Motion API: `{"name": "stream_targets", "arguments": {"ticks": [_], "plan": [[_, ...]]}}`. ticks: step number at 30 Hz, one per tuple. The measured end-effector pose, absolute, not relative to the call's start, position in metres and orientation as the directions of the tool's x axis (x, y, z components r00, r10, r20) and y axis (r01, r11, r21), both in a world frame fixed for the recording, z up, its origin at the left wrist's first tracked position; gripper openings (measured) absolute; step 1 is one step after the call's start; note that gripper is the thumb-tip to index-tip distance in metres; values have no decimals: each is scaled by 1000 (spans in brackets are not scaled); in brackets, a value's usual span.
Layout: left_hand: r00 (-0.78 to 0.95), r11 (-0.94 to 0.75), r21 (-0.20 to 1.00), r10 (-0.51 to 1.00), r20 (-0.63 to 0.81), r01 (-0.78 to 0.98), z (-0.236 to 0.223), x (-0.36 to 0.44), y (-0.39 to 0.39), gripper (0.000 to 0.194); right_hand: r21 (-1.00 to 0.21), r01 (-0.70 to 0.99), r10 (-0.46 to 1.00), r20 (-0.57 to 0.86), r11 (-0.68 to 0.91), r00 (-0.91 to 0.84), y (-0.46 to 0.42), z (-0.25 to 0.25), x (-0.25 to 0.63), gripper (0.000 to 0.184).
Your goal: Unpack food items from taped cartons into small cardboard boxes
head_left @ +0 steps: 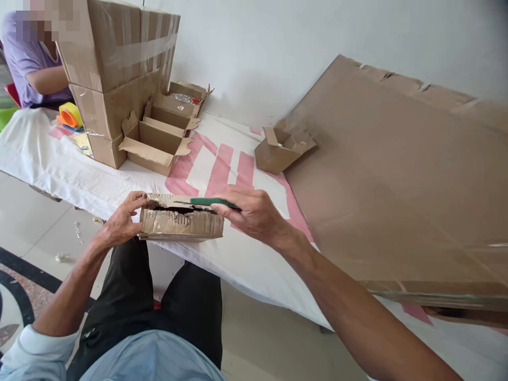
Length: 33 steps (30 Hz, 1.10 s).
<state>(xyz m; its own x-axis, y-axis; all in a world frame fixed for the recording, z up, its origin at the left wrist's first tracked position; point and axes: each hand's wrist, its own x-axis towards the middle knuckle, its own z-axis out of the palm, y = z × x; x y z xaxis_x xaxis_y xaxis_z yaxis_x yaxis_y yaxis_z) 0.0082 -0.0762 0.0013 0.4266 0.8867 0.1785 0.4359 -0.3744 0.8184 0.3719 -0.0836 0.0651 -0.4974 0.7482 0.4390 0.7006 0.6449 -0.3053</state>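
My left hand [125,225] grips the left end of a small cardboard box [182,225] at the front edge of the table. The box has a torn, ragged opening along its upper side, with a dark gap showing. Strips of clear tape shine on its near face. In my right hand [252,211] is a green-handled knife [210,201], its fingers closed round the handle. The thin blade points left and lies along the torn opening. Whether the blade touches the cardboard I cannot tell. What is inside the box is hidden.
A stack of taped cartons [119,53] stands at the back left, beside open small boxes [154,151]. Another open box [278,153] sits near a large cardboard sheet [397,185] on the right. Tape rolls [69,116] lie left; a person [35,69] sits behind.
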Motion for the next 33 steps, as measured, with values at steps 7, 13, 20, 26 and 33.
{"name": "stream_targets", "arguments": {"ticks": [7, 13, 20, 26, 33], "plan": [[472, -421, 832, 852, 226, 362, 3, 14, -72, 58, -411, 691, 778, 511, 595, -366, -97, 72, 386, 28], [443, -336, 844, 886, 135, 417, 0, 11, -73, 88, -423, 692, 802, 430, 585, -415, -99, 86, 385, 32], [419, -319, 851, 898, 132, 416, 2, 10, -67, 96, -306, 752, 807, 320, 584, -496, -89, 91, 369, 26], [414, -294, 842, 905, 95, 451, 3, 8, -66, 103, -450, 749, 831, 503, 487, -238, -88, 61, 412, 35], [449, -337, 820, 887, 111, 462, 8, 8, -63, 129, -556, 829, 895, 397, 57, 204, -118, -87, 452, 38]]}}
